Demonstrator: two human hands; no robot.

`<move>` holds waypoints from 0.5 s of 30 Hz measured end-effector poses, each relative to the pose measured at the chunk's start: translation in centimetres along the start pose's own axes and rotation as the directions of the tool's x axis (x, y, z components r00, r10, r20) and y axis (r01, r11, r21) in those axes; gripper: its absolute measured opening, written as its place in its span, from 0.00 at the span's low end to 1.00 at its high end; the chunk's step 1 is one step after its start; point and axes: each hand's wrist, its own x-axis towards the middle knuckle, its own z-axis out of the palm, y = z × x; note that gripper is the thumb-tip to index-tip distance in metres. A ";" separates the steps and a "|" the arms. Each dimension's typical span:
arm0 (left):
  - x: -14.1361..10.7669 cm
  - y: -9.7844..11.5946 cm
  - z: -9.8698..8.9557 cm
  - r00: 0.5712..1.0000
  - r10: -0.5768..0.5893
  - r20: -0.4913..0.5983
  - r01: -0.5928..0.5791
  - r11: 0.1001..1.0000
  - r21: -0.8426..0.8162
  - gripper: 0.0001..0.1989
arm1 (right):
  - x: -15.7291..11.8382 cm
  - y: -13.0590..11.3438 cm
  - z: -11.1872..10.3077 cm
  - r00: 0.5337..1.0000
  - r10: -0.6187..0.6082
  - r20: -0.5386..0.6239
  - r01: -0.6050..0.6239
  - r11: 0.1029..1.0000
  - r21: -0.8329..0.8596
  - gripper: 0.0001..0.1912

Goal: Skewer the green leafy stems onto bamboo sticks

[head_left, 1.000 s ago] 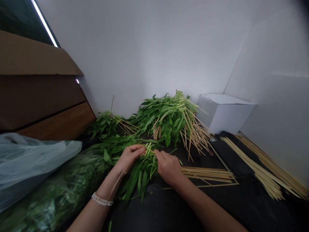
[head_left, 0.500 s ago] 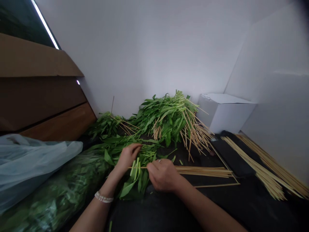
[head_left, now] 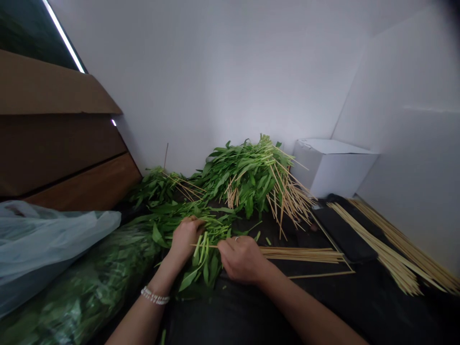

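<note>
My right hand (head_left: 241, 259), with a ring on one finger, is closed round a thin bamboo skewer (head_left: 212, 246). Several cut green stems with leaves (head_left: 203, 247) are threaded on the skewer near its pointed left end, their leaves hanging toward me. Just behind that point, my left hand (head_left: 186, 235) has its fingers pinched on stems of the loose leafy greens (head_left: 217, 225); its fingertips are partly hidden. Under and beyond my right hand lies a row of bare bamboo skewers (head_left: 302, 254).
A heap of skewered greens (head_left: 247, 167) rests near the wall, beside a white box (head_left: 334, 163). More bamboo sticks (head_left: 377, 249) lie right, by a dark flat object (head_left: 348, 235). At left are a plastic bag of greens (head_left: 89, 278) and a cardboard box (head_left: 53, 96).
My left hand has drawn back slightly left and its fingers have curled in at the loose greens. My right hand keeps its hold on the skewer, nearly in place.
</note>
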 end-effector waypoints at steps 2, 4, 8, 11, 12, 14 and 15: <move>0.2 0.2 -0.2 0.995 0.011 -0.103 -0.021 0.995 -0.098 0.08 | -0.1 0.2 0.1 0.999 0.032 -0.009 -0.032 0.999 -0.006 0.07; 0.4 0.5 -0.5 0.979 -0.039 -0.200 -0.024 0.953 -0.301 0.09 | -0.1 0.4 0.3 0.997 0.075 -0.020 -0.075 0.997 -0.015 0.07; 0.6 1.4 -1.2 0.971 -0.227 -0.078 0.065 0.562 -0.824 0.15 | -0.2 1.0 0.5 0.983 0.180 -0.045 -0.182 0.981 -0.059 0.08; 0.5 2.2 -1.6 0.960 -0.255 0.113 0.177 0.242 -0.954 0.20 | -0.3 1.3 0.5 0.966 0.248 -0.071 -0.254 0.962 -0.097 0.08; 0.4 2.4 -1.6 0.955 -0.255 0.153 0.204 0.186 -0.961 0.21 | -0.3 1.4 0.6 0.961 0.266 -0.077 -0.273 0.956 -0.107 0.09; 0.2 2.7 -1.6 0.951 -0.234 0.202 0.237 0.131 -0.963 0.20 | -0.3 1.5 0.6 0.953 0.292 -0.082 -0.300 0.946 -0.122 0.09; 0.2 2.8 -1.6 0.952 -0.216 0.216 0.246 0.120 -0.962 0.20 | -0.3 1.6 0.6 0.950 0.302 -0.082 -0.311 0.942 -0.128 0.09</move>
